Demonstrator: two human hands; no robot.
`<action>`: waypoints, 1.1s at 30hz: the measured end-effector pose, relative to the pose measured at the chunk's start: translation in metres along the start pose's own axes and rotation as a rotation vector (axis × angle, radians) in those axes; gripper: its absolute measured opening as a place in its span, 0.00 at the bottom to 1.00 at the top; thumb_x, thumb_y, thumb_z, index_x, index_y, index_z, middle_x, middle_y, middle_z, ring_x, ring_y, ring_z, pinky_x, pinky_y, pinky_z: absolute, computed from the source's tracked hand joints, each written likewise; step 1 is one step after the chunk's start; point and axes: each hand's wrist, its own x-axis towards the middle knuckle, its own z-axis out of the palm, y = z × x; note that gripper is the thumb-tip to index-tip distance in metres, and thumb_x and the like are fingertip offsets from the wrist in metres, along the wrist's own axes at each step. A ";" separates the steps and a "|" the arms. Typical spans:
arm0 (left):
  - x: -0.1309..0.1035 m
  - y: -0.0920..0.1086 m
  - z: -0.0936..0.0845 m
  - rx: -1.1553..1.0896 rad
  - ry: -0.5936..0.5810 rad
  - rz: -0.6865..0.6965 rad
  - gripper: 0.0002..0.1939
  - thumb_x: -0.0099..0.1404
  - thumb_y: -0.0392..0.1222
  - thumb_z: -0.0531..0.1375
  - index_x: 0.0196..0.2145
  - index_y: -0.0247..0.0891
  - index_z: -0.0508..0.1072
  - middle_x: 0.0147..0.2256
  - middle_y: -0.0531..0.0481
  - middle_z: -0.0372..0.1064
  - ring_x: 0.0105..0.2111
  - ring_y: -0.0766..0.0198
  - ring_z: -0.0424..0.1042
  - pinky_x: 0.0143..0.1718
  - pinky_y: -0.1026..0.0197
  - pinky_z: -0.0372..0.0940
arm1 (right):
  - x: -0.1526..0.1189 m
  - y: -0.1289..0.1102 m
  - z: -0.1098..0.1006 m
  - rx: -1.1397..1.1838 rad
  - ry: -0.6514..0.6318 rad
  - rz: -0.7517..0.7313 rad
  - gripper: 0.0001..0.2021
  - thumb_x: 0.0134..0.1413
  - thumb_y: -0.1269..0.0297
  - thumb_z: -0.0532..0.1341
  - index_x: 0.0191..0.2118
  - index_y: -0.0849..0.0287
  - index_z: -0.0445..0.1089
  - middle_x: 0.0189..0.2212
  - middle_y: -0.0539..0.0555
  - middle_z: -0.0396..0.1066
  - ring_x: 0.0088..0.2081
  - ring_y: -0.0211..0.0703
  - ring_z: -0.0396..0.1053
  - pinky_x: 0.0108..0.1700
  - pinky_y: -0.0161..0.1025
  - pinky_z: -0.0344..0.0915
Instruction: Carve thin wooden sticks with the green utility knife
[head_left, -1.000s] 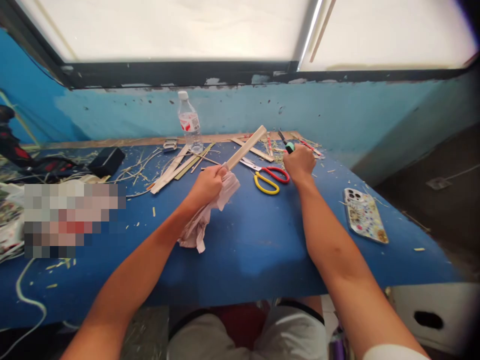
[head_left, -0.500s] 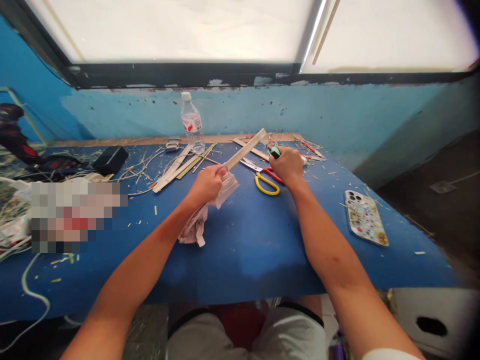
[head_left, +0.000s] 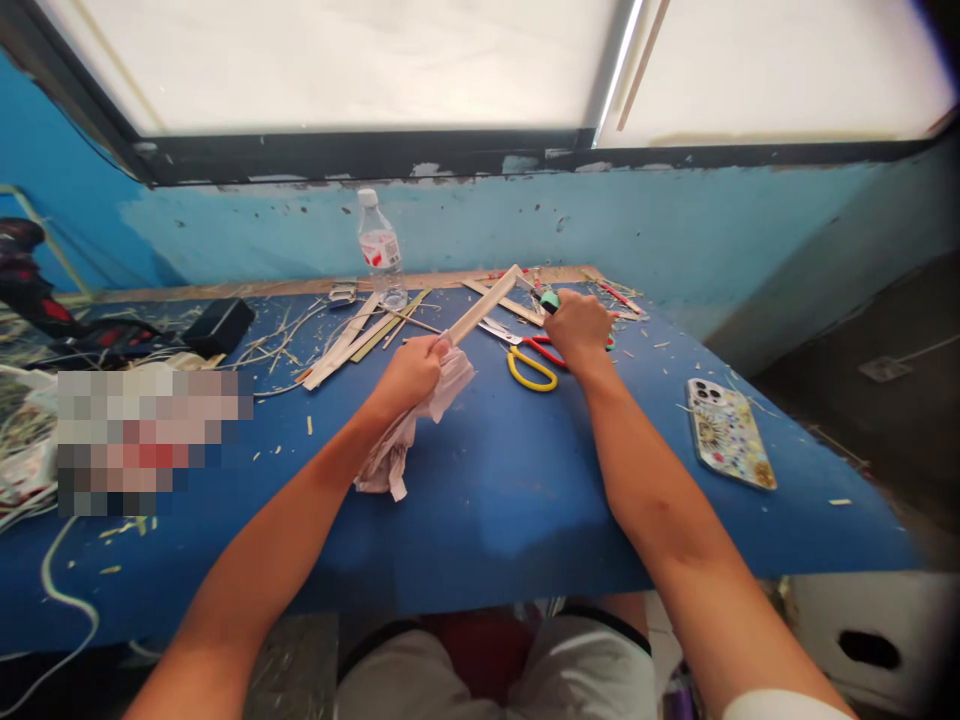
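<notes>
My left hand (head_left: 411, 372) is closed around the lower end of a pale, flat bamboo or wooden strip (head_left: 484, 305), which slants up and away to the right. A crumpled pinkish-white paper or cloth (head_left: 450, 385) is bunched in the same grip and hangs below it. My right hand (head_left: 579, 328) grips a tool with a green and black handle (head_left: 550, 300). Its thin metal end points at the strip's far tip; whether they touch I cannot tell. Scissors (head_left: 534, 377) with one yellow and one red handle lie on the blue tabletop between my hands.
A clear water bottle (head_left: 381, 250) stands near the wall beside loose strips (head_left: 345, 345). Cables, shavings and a black box (head_left: 218, 325) lie to the left. A phone in a decorated case (head_left: 729, 432) rests at the right, near the table's slanting edge.
My right hand and its tool have shifted slightly; the tool's thin metal end now shows more clearly at the strip's tip. Both grips stay the same, and the view has moved slightly.
</notes>
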 end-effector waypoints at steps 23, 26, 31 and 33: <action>-0.002 -0.007 -0.007 0.114 0.042 0.029 0.14 0.71 0.46 0.50 0.30 0.41 0.68 0.30 0.47 0.70 0.29 0.59 0.64 0.33 0.58 0.52 | -0.008 -0.001 -0.010 0.147 -0.026 -0.025 0.14 0.61 0.56 0.58 0.42 0.57 0.78 0.36 0.62 0.79 0.39 0.55 0.74 0.38 0.42 0.61; 0.001 -0.016 -0.008 0.290 0.029 0.017 0.15 0.72 0.49 0.50 0.32 0.42 0.72 0.33 0.44 0.74 0.30 0.57 0.66 0.33 0.58 0.52 | -0.011 -0.006 -0.010 0.262 -0.083 -0.165 0.13 0.62 0.57 0.59 0.41 0.57 0.78 0.37 0.61 0.79 0.40 0.53 0.73 0.39 0.41 0.61; 0.002 -0.022 -0.007 0.373 -0.125 0.100 0.17 0.72 0.52 0.52 0.34 0.45 0.76 0.33 0.45 0.76 0.30 0.55 0.68 0.33 0.58 0.52 | -0.021 -0.021 -0.010 0.485 -0.177 -0.510 0.15 0.61 0.56 0.64 0.50 0.54 0.78 0.43 0.56 0.79 0.42 0.48 0.73 0.42 0.38 0.61; 0.002 -0.022 -0.008 0.328 -0.137 0.126 0.17 0.72 0.52 0.52 0.34 0.45 0.77 0.32 0.46 0.75 0.29 0.56 0.67 0.33 0.58 0.52 | -0.025 -0.025 -0.011 0.447 -0.311 -0.613 0.12 0.59 0.57 0.66 0.47 0.52 0.79 0.40 0.54 0.78 0.40 0.47 0.72 0.40 0.37 0.60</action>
